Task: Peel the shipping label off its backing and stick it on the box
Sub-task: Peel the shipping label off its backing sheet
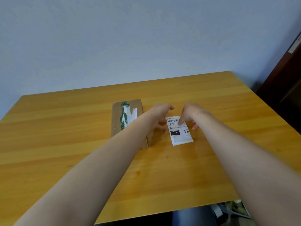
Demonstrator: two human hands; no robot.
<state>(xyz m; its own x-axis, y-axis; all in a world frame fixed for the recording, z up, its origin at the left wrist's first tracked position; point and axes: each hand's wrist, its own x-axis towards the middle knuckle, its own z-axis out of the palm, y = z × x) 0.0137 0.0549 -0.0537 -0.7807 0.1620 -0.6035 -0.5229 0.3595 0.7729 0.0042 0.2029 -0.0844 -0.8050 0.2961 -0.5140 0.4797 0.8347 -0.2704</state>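
Head view showed the shipping label [180,132] lying flat on the wooden table [65,128], just right of the cardboard box [127,119]; the right hand [189,111] had its fingers spread, index fingertip [180,122] pressing the label's upper part; the left hand [160,113] sat between box and label, fingers loosely spread by the label's left edge.

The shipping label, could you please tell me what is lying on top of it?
The right hand rests fingers on the shipping label near its top, hiding some print; the rest lies bare.
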